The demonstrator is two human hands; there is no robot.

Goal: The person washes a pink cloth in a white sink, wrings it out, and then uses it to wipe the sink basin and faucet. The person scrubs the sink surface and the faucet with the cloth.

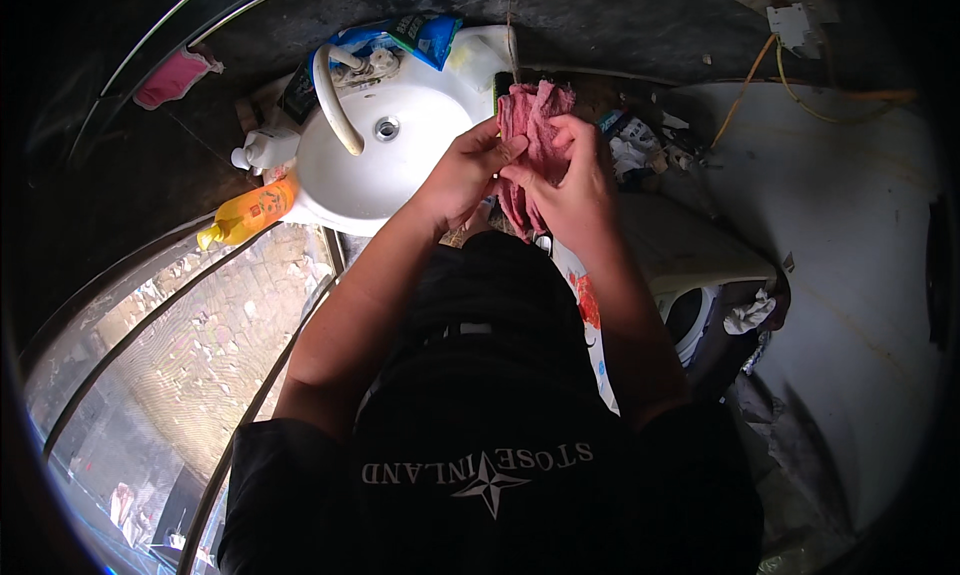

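Observation:
A crumpled pink cloth [534, 114] is held up in front of me, just right of a white washbasin [420, 192]. My left hand [466, 171] pinches its left edge between thumb and fingers. On the other side, my right hand [574, 185] grips the cloth with the thumb in front and the fingers bent at its right edge. The cloth's lower end hangs below both hands. Above it a thin cord [513, 35] runs down from the wall; whether it is tied to the cloth I cannot tell.
A pale curved faucet [330, 99] arches over the basin. An orange bottle [251, 211] and a white bottle [268, 147] stand on its left, blue packets [424, 39] behind. Crumpled litter [641, 144] lies at right. Yellow and orange cables [742, 87] hang from a wall box. A window [210, 335] is at lower left.

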